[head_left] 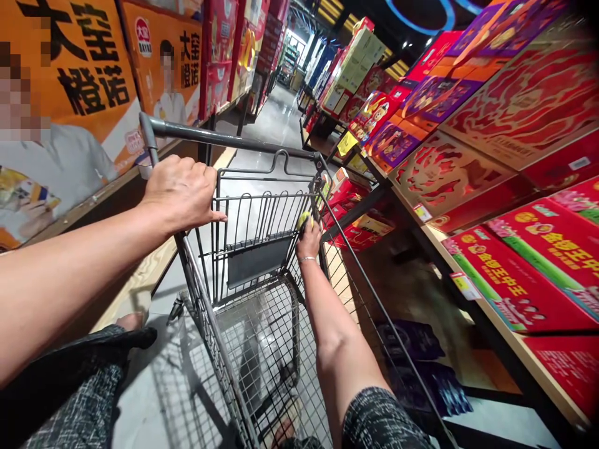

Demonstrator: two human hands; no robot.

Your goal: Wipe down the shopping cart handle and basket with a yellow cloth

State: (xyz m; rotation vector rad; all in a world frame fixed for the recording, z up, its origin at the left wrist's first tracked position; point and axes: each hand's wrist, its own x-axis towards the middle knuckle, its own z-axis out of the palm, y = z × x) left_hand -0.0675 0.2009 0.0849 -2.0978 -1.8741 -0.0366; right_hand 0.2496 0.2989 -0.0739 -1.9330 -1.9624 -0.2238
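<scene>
A dark metal shopping cart (262,312) stands in front of me, its wire basket holding nothing that I can make out. My left hand (180,190) is closed over the cart's left side rail, near the corner where the grey bar (234,138) crosses. Further in, my right hand (309,240) reaches to the far right part of the cart, beside the folding wire seat panel (262,218). Its fingers are wrapped round a small yellow-green and black object (304,219), which is mostly covered by the hand.
Orange cartons (70,75) line the left side on a wooden ledge. On the right, shelves carry red gift boxes (528,268) and purple boxes (430,96). A shiny-floored aisle (276,112) runs ahead between the displays. My feet are beside and below the cart.
</scene>
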